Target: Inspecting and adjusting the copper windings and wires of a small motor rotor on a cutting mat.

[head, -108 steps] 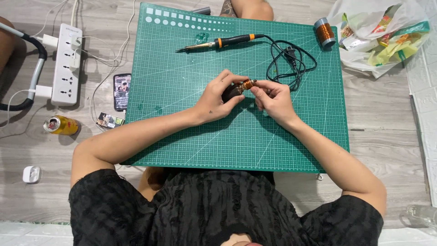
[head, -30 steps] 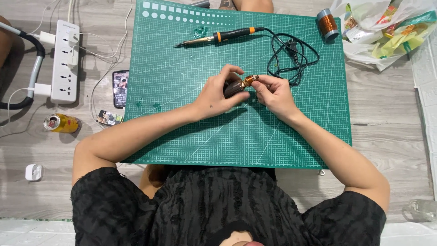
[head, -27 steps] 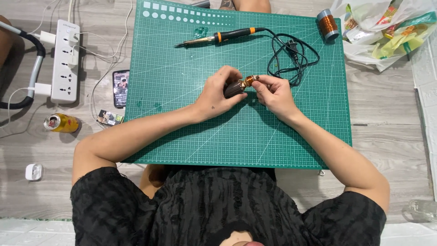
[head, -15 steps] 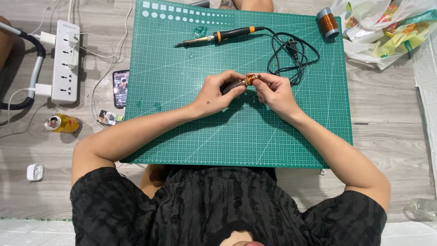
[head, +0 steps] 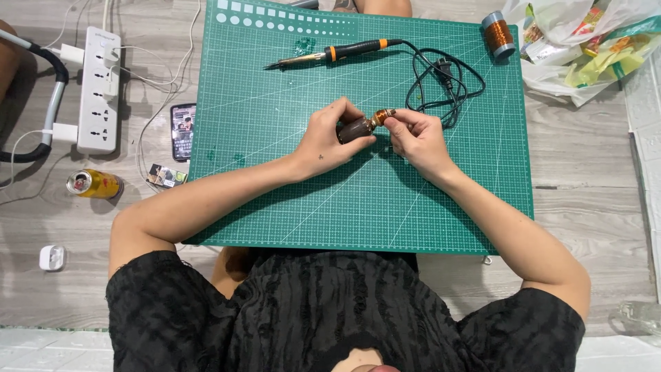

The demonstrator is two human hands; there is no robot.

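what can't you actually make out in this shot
- Head view: the small dark cylinder with a copper-coloured end is mostly covered by the left hand and right hand; its details are too small to tell.
- Head view: the phone screen is too small to read.
- Head view: the plastic bags are cut off by the top and right edges.

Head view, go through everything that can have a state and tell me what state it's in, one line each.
Left hand: closed around the dark motor rotor.
Right hand: fingertips pinching the rotor's copper end.
Soldering iron: lying flat on the green cutting mat, not held.
Its cord: loosely coiled, plug lying on the mat.
Copper wire spool: lying on its side.
Power strip: several plugs in.
Yellow can: on its side.
Phone: screen lit.
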